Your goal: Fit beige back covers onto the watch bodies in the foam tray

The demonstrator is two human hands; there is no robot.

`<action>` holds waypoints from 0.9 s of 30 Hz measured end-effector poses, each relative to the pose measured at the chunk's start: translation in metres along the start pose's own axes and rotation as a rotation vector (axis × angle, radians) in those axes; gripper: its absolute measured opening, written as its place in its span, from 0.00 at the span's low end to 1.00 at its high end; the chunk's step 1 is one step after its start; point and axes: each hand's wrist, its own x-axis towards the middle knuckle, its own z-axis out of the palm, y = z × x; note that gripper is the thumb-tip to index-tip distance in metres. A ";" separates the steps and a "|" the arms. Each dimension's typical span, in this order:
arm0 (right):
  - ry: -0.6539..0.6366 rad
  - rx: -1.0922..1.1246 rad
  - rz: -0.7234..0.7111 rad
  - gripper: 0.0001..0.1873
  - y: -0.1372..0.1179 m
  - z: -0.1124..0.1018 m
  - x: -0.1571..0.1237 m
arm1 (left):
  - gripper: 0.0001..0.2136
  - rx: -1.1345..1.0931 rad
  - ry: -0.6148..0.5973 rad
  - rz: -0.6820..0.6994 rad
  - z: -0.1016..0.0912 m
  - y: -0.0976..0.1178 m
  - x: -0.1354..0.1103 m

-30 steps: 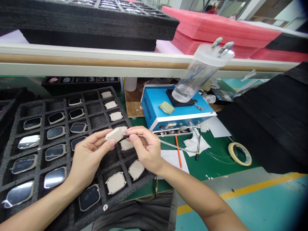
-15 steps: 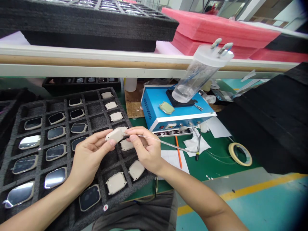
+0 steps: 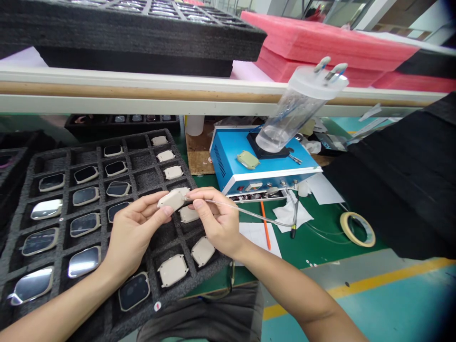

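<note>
My left hand is closed on a beige watch case, pinched at its edge between thumb and fingers above the tray. My right hand grips the end of a thin clear tube close to its tip. That tip meets the right edge of the case; exact contact is hidden by fingers. Below both hands lies a black foam tray with square compartments. Several watches with dark glass faces sit in its left columns, and beige cases fill spots on the right.
A blue box-shaped machine stands behind, carrying a clear cylinder and a greenish case. An orange stick, white tissue and tape roll lie on the green bench. Above runs a shelf edge.
The whole view has shifted very slightly. Both hands keep the same hold, with the tube's tip at the edge of the watch case.
</note>
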 end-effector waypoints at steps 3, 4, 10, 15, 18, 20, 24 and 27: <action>0.011 -0.026 -0.009 0.08 -0.001 -0.001 -0.002 | 0.21 -0.001 -0.009 -0.006 0.001 0.000 -0.001; 0.016 -0.037 -0.011 0.08 -0.001 -0.001 -0.003 | 0.21 -0.006 -0.015 -0.007 0.001 0.000 -0.001; 0.014 -0.037 -0.008 0.07 0.000 -0.001 -0.006 | 0.20 -0.045 -0.038 -0.011 0.001 -0.002 -0.002; 0.021 -0.025 -0.014 0.07 0.001 -0.001 -0.004 | 0.20 -0.040 -0.038 -0.017 0.000 -0.001 -0.003; 0.020 -0.028 -0.017 0.08 0.002 0.000 -0.003 | 0.20 -0.025 -0.028 -0.012 0.000 -0.001 -0.002; 0.015 -0.031 -0.014 0.08 0.002 0.000 -0.002 | 0.21 -0.013 -0.021 -0.007 -0.001 -0.001 -0.002; 0.010 -0.021 -0.017 0.08 0.002 0.000 -0.002 | 0.21 -0.003 -0.028 -0.004 0.000 -0.001 0.000; 0.012 -0.015 -0.021 0.08 0.001 0.000 -0.002 | 0.20 -0.006 -0.025 -0.007 0.000 -0.001 0.000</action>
